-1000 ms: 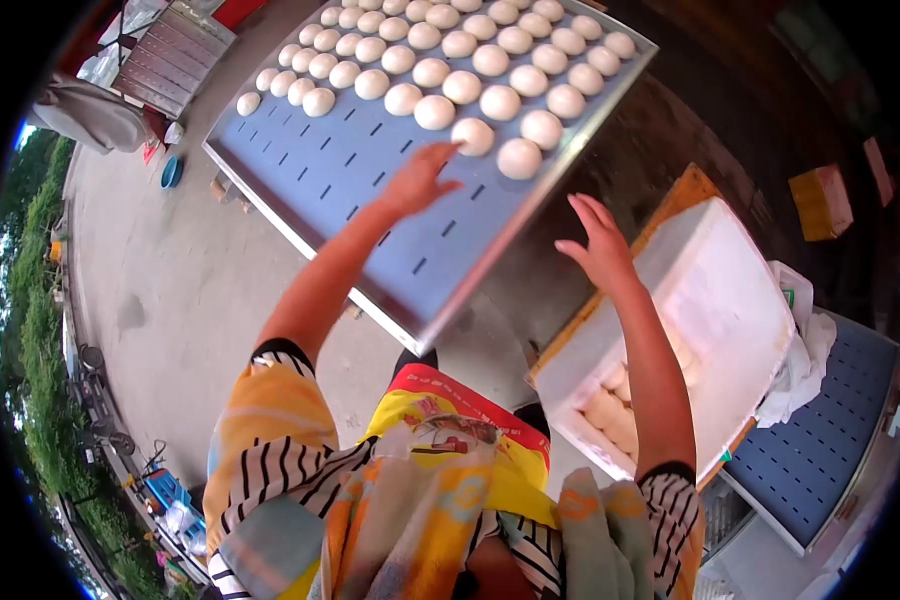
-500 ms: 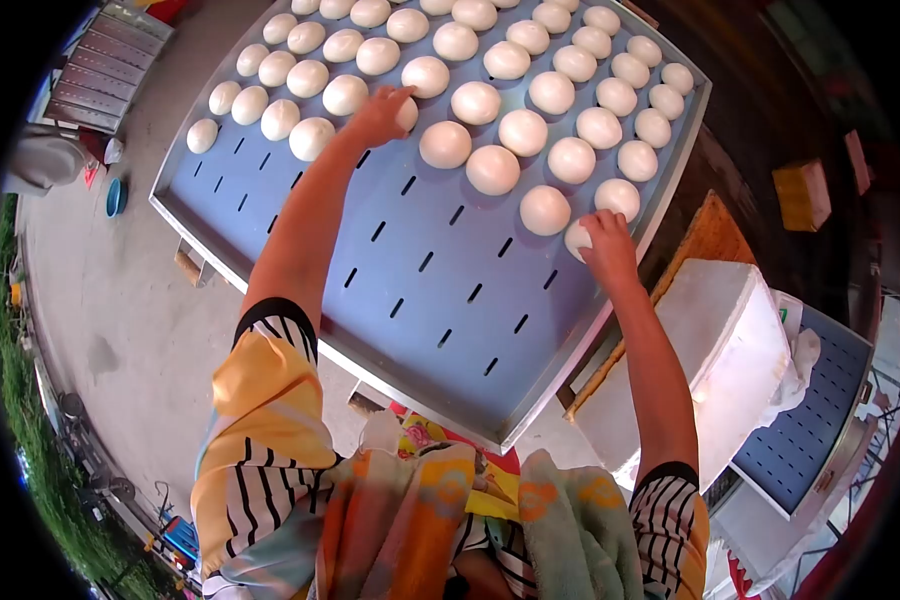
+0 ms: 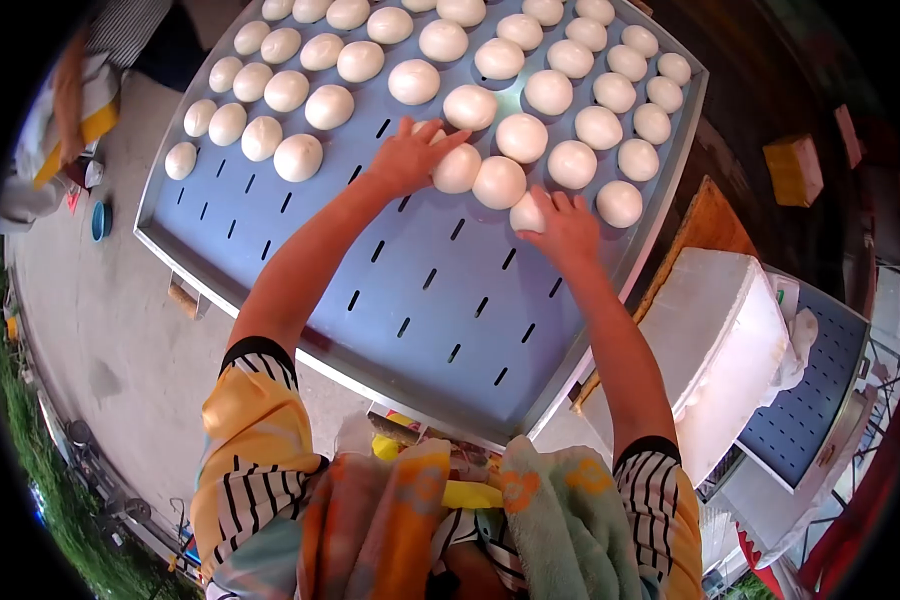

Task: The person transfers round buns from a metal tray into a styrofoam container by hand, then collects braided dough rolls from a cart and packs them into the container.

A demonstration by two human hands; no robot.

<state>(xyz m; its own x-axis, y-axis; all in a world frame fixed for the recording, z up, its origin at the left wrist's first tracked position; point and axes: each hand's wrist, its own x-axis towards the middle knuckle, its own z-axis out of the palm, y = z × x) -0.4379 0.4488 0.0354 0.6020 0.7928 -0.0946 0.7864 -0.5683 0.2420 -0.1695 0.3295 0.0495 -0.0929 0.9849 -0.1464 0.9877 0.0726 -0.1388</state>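
Note:
Pale, smooth, round buns sit in rows on a blue slotted tray with a raised metal rim. My left hand, fingers curved, is closed over a partly hidden bun and touches a second bun beside it. Closing in from the other end of this short row, my right hand has its fingers on another bun. Between my hands, one more bun sits close against its neighbours. Part of the row is covered by my fingers.
Right of the tray stands a white foam box beside a wooden board. Farther right is another blue slotted tray. Another person's arm shows at upper left, above a blue basin on the ground.
My left hand has moved right and slightly nearer; my right hand has moved left. Buns between them now sit closer together. Another person has come into view at upper left.

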